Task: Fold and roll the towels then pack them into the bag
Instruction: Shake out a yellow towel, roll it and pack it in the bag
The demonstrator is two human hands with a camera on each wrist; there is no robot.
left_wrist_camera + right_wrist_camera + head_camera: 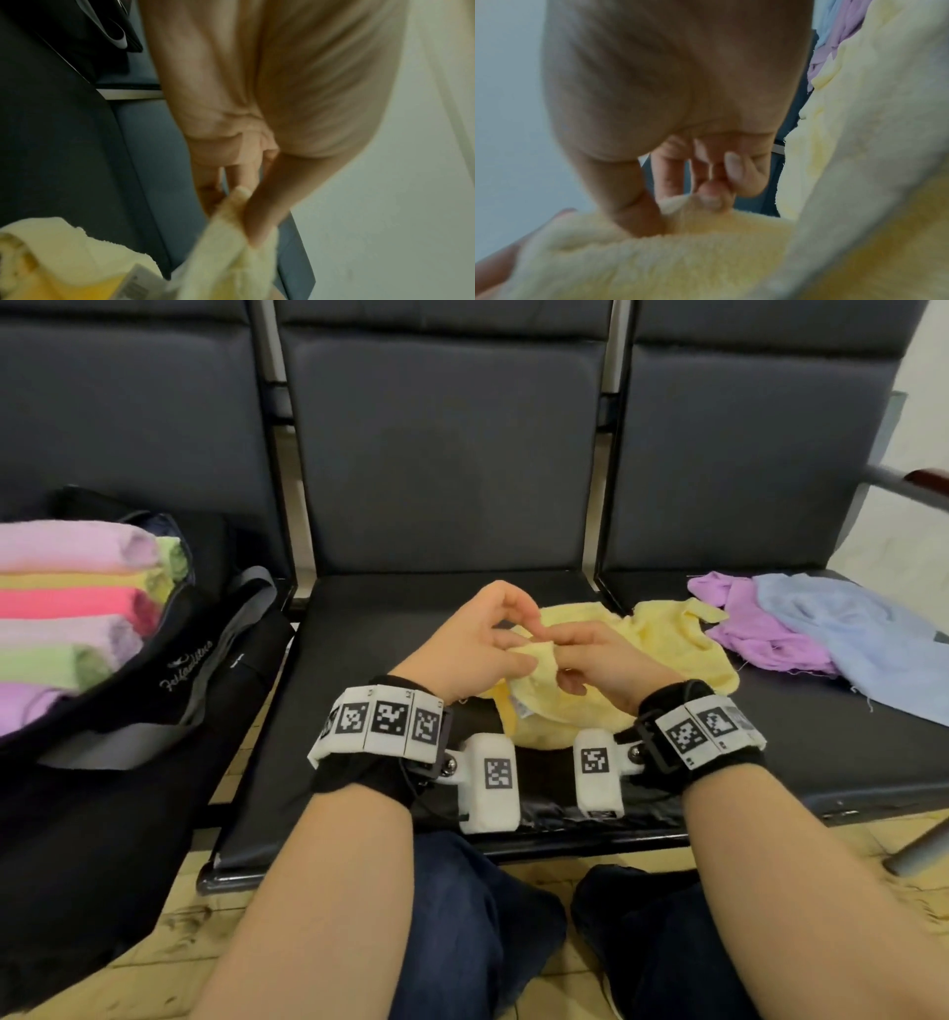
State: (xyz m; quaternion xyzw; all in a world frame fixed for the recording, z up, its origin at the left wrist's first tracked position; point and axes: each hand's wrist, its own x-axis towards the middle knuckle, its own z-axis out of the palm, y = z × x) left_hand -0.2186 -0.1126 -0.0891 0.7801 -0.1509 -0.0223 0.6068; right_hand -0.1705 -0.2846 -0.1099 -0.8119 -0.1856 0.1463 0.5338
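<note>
A crumpled pale yellow towel point(662, 634) lies on the middle dark seat point(369, 711). My left hand point(477, 639) and right hand point(590, 654) meet over its near left part, and both pinch its edge between thumb and fingers. In the left wrist view the thumb point(262, 213) presses on the yellow towel point(226, 243). The right wrist view shows my fingertips point(713, 194) pinching a fold of the yellow towel point(680, 253). On the left seat an open black bag point(169, 670) holds several rolled towels point(72, 603) in pink, yellow, green and lilac.
A purple towel point(755, 629) and a light blue towel point(847, 634) lie loose on the right seat. Dark seat backs point(441, 449) rise behind. A metal armrest point(904, 485) juts at the far right. My knees are below the seat's front edge.
</note>
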